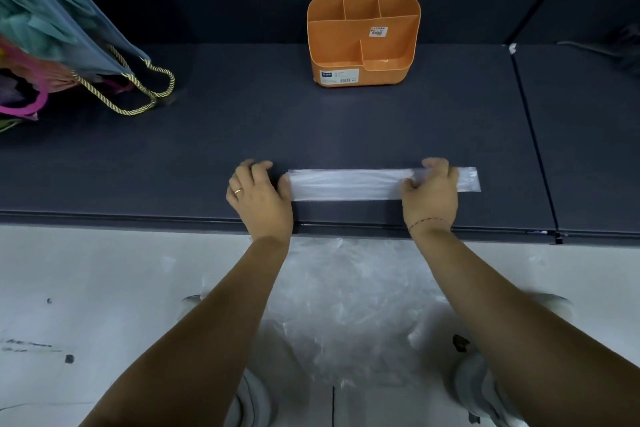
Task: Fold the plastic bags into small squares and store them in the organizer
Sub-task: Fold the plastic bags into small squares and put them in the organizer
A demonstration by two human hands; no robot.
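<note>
A clear plastic bag (346,184), folded into a long narrow strip, lies flat on the dark table near its front edge. My left hand (259,198) rests at the strip's left end, thumb touching it. My right hand (431,191) presses down on the strip near its right end, fingers curled over it; a short stretch of strip sticks out past it to the right. An orange plastic organizer (363,42) with several compartments stands upright at the back of the table, all compartments showing nothing inside.
A grey gift bag with gold rope handles (69,28) lies at the far left, colourful items inside. A crumpled pile of clear plastic bags (353,305) lies on the white floor below the table edge (138,218), between my feet. A seam (533,135) divides the table at right.
</note>
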